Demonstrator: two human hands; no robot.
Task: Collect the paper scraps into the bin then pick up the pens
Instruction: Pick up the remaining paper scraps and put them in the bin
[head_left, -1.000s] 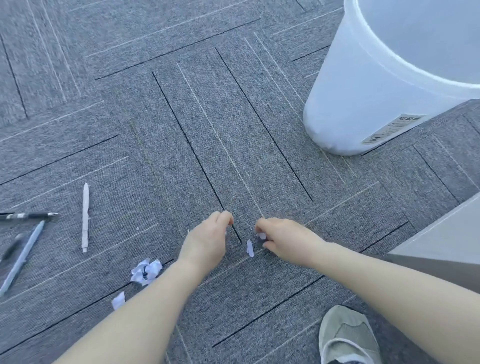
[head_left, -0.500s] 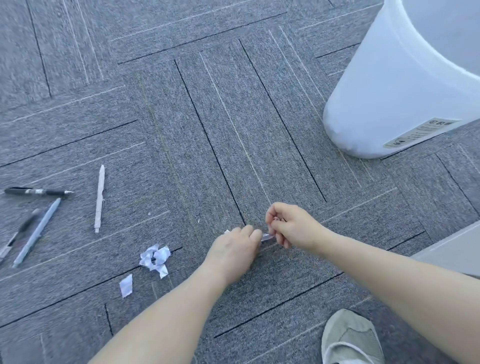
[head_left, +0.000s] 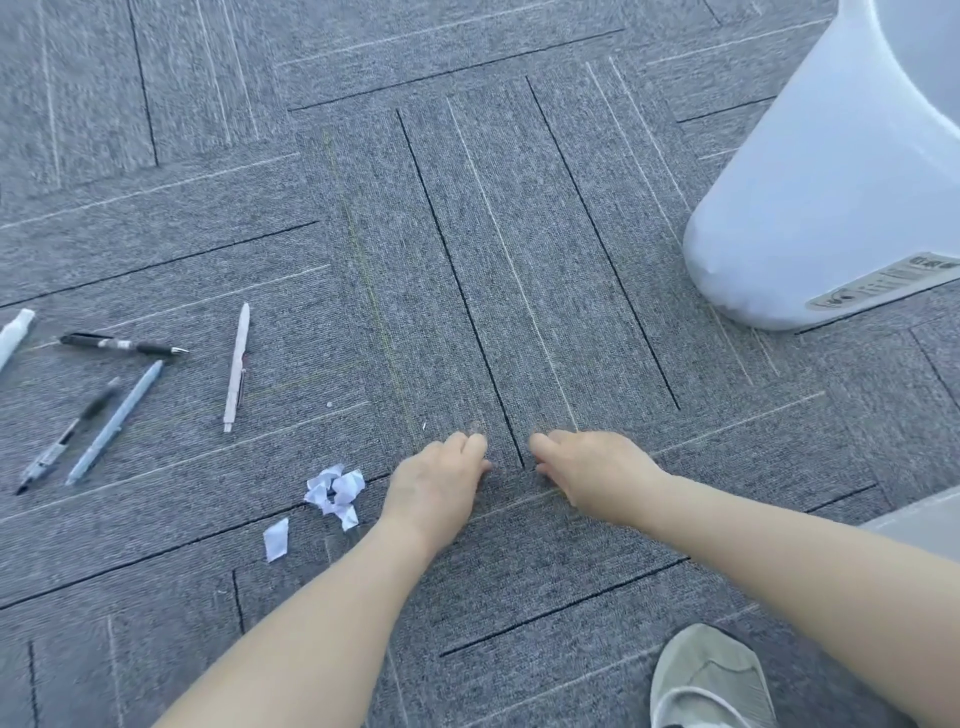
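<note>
Hands, left (head_left: 441, 480) and right (head_left: 592, 475), press knuckles-up on grey carpet (head_left: 519, 260), fingers curled; any hold is hidden. Crumpled scraps (head_left: 335, 491) lie left, pens (head_left: 236, 366) farther left, bin (head_left: 841, 208) far right.

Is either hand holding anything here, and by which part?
Cannot be told: the left hand and right hand are curled knuckles-up on the grey carpet, hiding any scrap inside.

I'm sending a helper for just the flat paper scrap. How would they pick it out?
Start at the left hand on the carpet. Just left of its wrist lies a crumpled wad. The flat scrap lies below and left of the wad, apart from it: one smooth white piece.
</note>
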